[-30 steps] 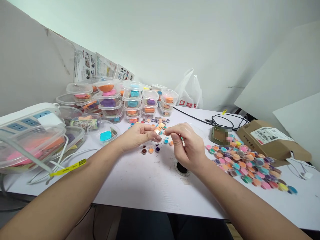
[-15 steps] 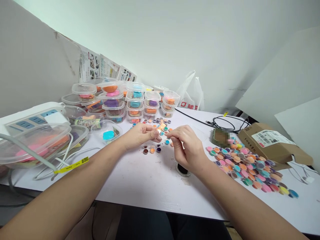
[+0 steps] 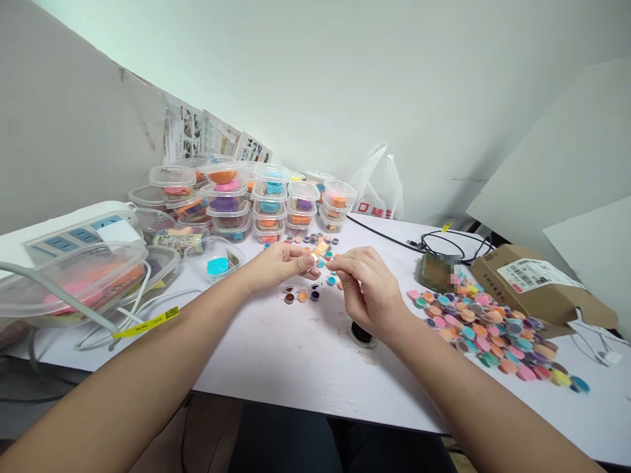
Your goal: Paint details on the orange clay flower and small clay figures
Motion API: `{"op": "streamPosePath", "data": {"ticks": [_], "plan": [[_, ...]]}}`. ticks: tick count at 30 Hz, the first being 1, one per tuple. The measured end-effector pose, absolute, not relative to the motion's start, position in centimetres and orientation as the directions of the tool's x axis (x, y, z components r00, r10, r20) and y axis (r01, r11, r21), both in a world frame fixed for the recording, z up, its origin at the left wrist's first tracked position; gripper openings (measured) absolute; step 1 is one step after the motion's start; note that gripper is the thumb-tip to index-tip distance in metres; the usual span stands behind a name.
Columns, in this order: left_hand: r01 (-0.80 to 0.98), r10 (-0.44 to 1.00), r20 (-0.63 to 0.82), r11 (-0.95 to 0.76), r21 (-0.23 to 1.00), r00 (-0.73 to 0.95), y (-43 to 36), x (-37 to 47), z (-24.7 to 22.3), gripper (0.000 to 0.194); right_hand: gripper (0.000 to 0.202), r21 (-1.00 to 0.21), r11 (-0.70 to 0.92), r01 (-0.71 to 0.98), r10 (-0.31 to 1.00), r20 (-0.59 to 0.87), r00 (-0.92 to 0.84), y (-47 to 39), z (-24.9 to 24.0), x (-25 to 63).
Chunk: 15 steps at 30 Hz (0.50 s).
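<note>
My left hand point(image 3: 283, 268), at the middle of the table, is closed with thumb and fingers pinched on a small light piece point(image 3: 316, 257). Just to its right, my right hand point(image 3: 367, 286) is closed in a pinch, its fingertips close to that piece; whatever they grip is too small to make out. Several small coloured round pots point(image 3: 331, 280) lie beneath and behind the hands. Nearer me sit a brown, an orange and a purple pot point(image 3: 302, 296). Partly under my right hand is a round dish with black contents point(image 3: 362, 334).
Stacked clear tubs point(image 3: 269, 207) of coloured clay stand at the back left. A power strip point(image 3: 69, 233) and larger tubs are at left. On the right are a pile of coloured pots point(image 3: 493, 328), a cardboard box point(image 3: 537, 282) and black cables point(image 3: 456, 243).
The view has shifted slightly, moving the tubs a little to the right in the picture. Both hands keep nearly the same pose.
</note>
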<state>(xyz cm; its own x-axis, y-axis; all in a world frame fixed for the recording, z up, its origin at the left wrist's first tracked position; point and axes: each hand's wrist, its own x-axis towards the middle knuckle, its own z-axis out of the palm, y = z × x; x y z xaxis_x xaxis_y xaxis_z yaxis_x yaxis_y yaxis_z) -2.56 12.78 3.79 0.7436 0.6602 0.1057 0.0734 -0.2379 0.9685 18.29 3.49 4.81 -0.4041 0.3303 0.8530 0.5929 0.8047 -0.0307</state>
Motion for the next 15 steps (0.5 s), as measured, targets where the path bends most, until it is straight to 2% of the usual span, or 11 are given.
{"op": "streamPosePath", "data": {"ticks": [7, 12, 15], "plan": [[0.085, 0.667, 0.093, -0.230, 0.969, 0.739, 13.07, -2.68, 3.42, 0.057, 0.032, -0.042, 0.795, 0.606, 0.356, 0.841, -0.409, 3.52, 4.86, 18.45], [0.049, 0.644, 0.142, -0.269, 0.962, 0.751, 13.20, -2.78, 3.46, 0.061, 0.032, -0.006, 0.807, 0.591, 0.311, 0.854, -0.417, 3.55, 4.95, 18.42], [0.046, 0.660, 0.151, -0.270, 0.962, 0.736, 13.19, -2.79, 3.57, 0.064, 0.030, -0.019, 0.805, 0.593, 0.329, 0.846, -0.419, 3.57, 4.84, 18.47]]}}
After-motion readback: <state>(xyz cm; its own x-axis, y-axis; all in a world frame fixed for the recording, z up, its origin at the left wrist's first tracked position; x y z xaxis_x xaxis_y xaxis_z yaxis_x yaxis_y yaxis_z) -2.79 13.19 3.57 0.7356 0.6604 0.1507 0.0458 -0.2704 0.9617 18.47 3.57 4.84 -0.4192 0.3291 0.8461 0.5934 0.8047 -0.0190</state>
